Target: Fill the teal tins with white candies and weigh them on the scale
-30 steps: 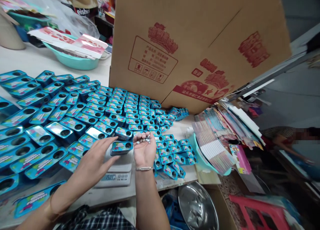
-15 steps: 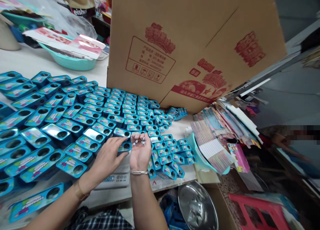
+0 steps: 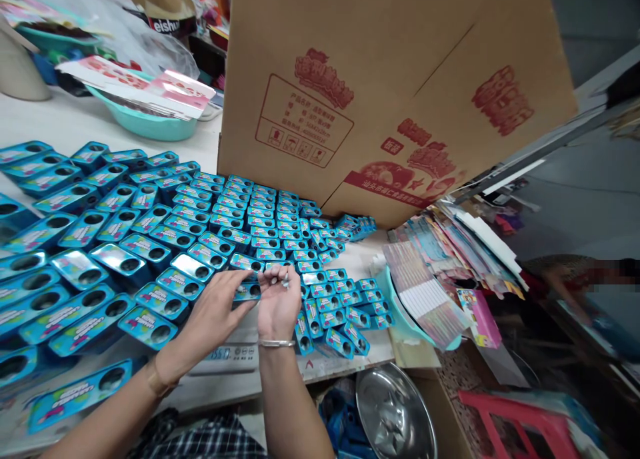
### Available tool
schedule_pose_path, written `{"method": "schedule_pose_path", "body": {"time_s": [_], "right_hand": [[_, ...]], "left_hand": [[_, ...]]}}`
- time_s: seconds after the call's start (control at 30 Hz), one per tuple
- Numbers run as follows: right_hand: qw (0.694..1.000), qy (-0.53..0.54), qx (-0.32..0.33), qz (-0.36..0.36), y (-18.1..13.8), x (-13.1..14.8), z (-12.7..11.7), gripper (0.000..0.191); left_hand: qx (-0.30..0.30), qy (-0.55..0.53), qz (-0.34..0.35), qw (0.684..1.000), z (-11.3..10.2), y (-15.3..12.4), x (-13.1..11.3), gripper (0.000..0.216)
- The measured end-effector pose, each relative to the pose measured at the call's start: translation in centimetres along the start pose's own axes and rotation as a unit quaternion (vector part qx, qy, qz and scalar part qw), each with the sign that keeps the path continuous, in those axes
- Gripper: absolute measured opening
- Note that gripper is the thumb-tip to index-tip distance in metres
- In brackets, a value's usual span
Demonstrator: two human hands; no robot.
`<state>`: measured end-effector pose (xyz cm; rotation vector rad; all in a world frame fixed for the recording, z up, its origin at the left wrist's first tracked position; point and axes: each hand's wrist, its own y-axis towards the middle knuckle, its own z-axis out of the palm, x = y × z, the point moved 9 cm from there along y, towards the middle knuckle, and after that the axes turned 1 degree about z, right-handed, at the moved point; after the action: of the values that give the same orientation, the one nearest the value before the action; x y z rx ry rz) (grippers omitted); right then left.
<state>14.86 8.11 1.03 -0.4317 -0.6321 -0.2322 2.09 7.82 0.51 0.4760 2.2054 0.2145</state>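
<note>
At the bench's near edge a small scale (image 3: 227,358) sits under both wrists. On it rests a blue tin (image 3: 247,291), the left hand (image 3: 215,312) gripping its near end. The right hand (image 3: 279,304) (bracelet at the wrist) is curled around small white pellets (image 3: 285,282) just beside the tin's hole. Beyond, rows of blue tins (image 3: 150,219) stretch to a cardboard box (image 3: 390,92) at the far edge.

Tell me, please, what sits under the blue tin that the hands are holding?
A white scale sits under the blue tin; its display shows below the left hand. The right hand and tin cover its platform.
</note>
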Motion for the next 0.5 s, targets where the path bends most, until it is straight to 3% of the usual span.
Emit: {"method": "schedule_pose_path", "body": {"time_s": [0.5], "right_hand": [[1.0,-0.025,-0.005,-0.007,-0.67,-0.51,-0.69,0.025]], "left_hand": [[-0.013,-0.007,-0.001,1.0,-0.61,-0.71,0.23,0.045]]}}
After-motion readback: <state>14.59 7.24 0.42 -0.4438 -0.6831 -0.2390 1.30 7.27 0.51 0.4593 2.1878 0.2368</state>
